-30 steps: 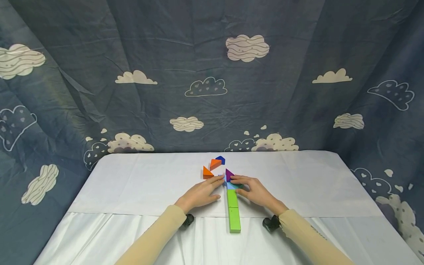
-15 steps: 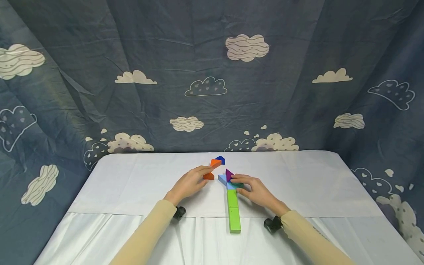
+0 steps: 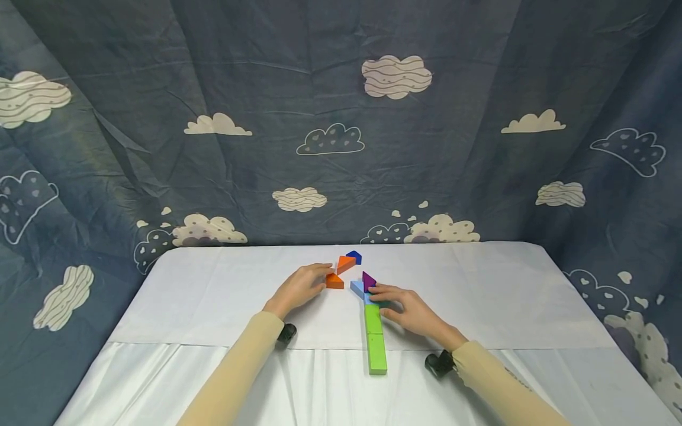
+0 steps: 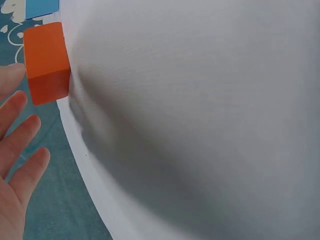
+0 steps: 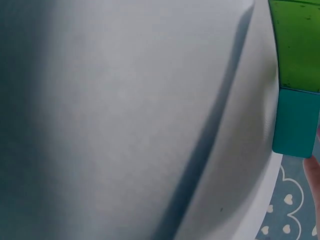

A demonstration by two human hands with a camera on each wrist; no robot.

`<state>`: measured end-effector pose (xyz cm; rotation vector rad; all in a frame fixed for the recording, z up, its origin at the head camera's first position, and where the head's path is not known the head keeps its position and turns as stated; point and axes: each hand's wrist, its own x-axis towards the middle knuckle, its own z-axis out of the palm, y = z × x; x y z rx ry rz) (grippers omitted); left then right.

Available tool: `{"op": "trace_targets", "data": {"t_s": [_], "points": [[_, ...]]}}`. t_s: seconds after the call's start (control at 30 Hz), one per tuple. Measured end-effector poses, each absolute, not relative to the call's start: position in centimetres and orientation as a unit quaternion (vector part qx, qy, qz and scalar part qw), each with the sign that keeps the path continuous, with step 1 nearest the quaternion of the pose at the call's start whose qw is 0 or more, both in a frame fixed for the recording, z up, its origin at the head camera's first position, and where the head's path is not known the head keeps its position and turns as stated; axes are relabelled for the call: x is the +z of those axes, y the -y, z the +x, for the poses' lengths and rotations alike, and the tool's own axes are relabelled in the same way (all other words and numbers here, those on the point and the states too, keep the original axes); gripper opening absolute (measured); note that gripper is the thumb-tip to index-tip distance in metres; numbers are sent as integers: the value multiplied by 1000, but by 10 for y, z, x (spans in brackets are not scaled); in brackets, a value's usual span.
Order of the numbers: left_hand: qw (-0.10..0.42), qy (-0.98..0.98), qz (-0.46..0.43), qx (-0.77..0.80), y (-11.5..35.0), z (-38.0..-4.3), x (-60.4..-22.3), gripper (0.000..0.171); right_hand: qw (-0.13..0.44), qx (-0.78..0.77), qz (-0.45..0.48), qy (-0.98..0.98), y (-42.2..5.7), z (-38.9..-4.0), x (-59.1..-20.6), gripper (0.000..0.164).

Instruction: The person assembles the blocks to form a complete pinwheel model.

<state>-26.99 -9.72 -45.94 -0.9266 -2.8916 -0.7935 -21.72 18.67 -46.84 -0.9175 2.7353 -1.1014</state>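
In the head view my left hand [image 3: 301, 290] is beside an orange triangular block [image 3: 334, 282], fingertips at its left edge. The left wrist view shows these fingers spread and straight, with one fingertip right at the orange block [image 4: 47, 62]. My right hand [image 3: 410, 309] rests its extended fingers beside a standing purple triangular block [image 3: 367, 281] and over a teal block [image 5: 296, 122], which the hand mostly hides in the head view. One fingertip [image 5: 312, 172] meets the teal block's end in the right wrist view. Light blue blocks [image 3: 357, 288] lie against the purple one.
Two green rectangular blocks [image 3: 376, 354] run in line toward the person, joined to the light blue pieces. Another orange block [image 3: 346, 264] and a dark blue block [image 3: 354, 257] lie farther back on the white cloth [image 3: 469, 278]. A cloud-print curtain [image 3: 453, 165] hangs behind.
My left hand has left the light blue block and moved left to the near orange block, which now shows more fully. The right hand has stayed almost still.
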Motion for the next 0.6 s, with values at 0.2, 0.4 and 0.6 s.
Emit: {"op": "trace_targets", "data": {"t_s": [0.2, 0.4, 0.6], "points": [[2, 922, -287, -261, 94, -275, -462, 37, 24, -346, -313, -884, -188, -218, -472, 33], [10, 923, -276, -268, 92, -278, -464, 32, 29, -343, -314, -885, -187, -219, -471, 32], [28, 921, -276, -274, 90, -279, -465, 25, 28, -348, -312, -884, -187, -219, -470, 32]]}}
